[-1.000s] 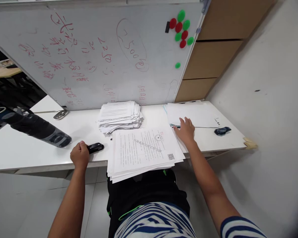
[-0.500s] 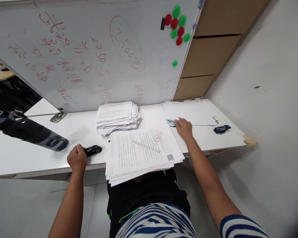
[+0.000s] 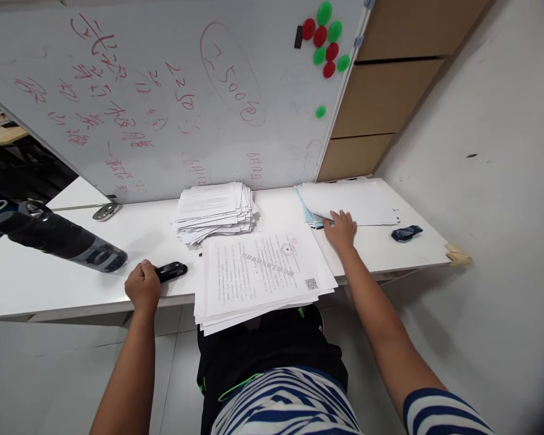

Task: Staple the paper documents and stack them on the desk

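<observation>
My left hand [image 3: 143,286] is closed round one end of a black stapler [image 3: 172,271] near the desk's front edge. On the right, my right hand [image 3: 341,231] lies with fingers spread on the near left part of a white paper stack [image 3: 367,202]. The top sheet bulges up by my fingertips, and light blue sheets [image 3: 303,205] show at the stack's left side. Between my hands a pile of printed pages [image 3: 263,275] overhangs the front edge. Behind it sits a thick, uneven stack of papers [image 3: 215,208].
A dark bottle [image 3: 72,241] lies at the left, with a computer mouse [image 3: 106,211] behind it. A dark blue object [image 3: 406,233] rests at the right. The whiteboard [image 3: 163,109] and cardboard boxes [image 3: 367,99] stand behind the desk [image 3: 63,296].
My right hand has moved slightly right and away from me, its fingers now spread on the stack. The top sheet's near left edge has lifted, showing more light blue. My left hand keeps its hold.
</observation>
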Demonstrator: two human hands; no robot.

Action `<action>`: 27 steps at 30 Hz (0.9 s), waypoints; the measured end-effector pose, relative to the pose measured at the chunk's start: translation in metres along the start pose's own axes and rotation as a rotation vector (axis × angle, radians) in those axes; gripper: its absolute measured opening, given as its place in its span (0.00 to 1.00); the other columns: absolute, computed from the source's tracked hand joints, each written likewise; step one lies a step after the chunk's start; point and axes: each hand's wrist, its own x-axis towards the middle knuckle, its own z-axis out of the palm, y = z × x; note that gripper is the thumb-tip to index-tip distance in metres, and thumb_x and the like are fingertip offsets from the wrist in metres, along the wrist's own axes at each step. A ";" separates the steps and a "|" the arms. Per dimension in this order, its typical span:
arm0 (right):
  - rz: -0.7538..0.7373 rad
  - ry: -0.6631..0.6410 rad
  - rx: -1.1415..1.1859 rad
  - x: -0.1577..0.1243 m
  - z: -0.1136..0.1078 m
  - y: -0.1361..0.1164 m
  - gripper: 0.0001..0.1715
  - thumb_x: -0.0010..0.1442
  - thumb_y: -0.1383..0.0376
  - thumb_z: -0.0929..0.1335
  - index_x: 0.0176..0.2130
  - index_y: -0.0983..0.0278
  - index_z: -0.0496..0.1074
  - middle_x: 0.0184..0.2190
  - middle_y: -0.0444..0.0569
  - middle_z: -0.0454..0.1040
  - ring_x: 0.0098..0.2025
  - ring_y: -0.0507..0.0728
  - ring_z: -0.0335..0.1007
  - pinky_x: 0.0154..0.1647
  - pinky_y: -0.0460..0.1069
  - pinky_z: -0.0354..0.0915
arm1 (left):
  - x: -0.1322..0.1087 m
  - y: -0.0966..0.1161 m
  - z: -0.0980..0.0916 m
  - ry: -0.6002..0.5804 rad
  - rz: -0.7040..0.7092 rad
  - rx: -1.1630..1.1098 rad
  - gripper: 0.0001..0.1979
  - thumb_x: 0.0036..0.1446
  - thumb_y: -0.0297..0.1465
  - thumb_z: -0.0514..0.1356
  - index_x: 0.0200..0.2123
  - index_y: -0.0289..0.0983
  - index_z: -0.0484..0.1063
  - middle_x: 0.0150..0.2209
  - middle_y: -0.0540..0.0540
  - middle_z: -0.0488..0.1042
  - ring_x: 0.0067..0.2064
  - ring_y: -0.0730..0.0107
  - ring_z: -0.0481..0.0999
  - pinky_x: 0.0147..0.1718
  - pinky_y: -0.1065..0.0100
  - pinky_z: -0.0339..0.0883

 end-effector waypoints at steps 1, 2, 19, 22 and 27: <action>0.032 -0.039 -0.031 0.001 0.001 0.000 0.34 0.66 0.51 0.60 0.63 0.66 0.66 0.69 0.62 0.56 0.72 0.72 0.43 0.67 0.70 0.42 | 0.000 0.000 0.000 0.000 0.001 0.000 0.23 0.67 0.42 0.45 0.29 0.40 0.72 0.26 0.45 0.71 0.34 0.59 0.70 0.32 0.63 0.55; 0.056 -0.078 -0.061 0.002 0.001 -0.001 0.37 0.65 0.48 0.59 0.65 0.66 0.63 0.70 0.62 0.53 0.72 0.72 0.40 0.68 0.71 0.39 | 0.000 0.001 0.000 0.001 0.001 -0.003 0.23 0.67 0.42 0.45 0.29 0.39 0.72 0.26 0.45 0.71 0.34 0.59 0.70 0.32 0.63 0.55; 0.059 -0.118 -0.084 0.001 -0.004 -0.004 0.26 0.70 0.56 0.57 0.63 0.57 0.67 0.70 0.57 0.55 0.72 0.69 0.42 0.64 0.78 0.36 | -0.002 0.002 -0.001 0.009 0.028 -0.032 0.23 0.66 0.42 0.45 0.29 0.39 0.72 0.26 0.45 0.70 0.33 0.60 0.67 0.32 0.63 0.54; 0.054 -0.087 -0.048 0.002 -0.003 -0.004 0.24 0.71 0.57 0.58 0.61 0.57 0.69 0.69 0.58 0.57 0.70 0.70 0.45 0.63 0.79 0.33 | -0.002 0.003 -0.003 0.004 0.044 -0.037 0.22 0.67 0.41 0.45 0.30 0.38 0.72 0.26 0.45 0.69 0.33 0.62 0.67 0.32 0.63 0.55; -0.001 -0.049 -0.008 0.002 -0.001 -0.002 0.24 0.70 0.59 0.59 0.59 0.63 0.72 0.66 0.63 0.62 0.68 0.72 0.48 0.61 0.78 0.30 | -0.002 0.002 -0.002 0.004 0.028 -0.031 0.23 0.67 0.42 0.45 0.30 0.37 0.73 0.26 0.45 0.70 0.33 0.62 0.67 0.31 0.63 0.54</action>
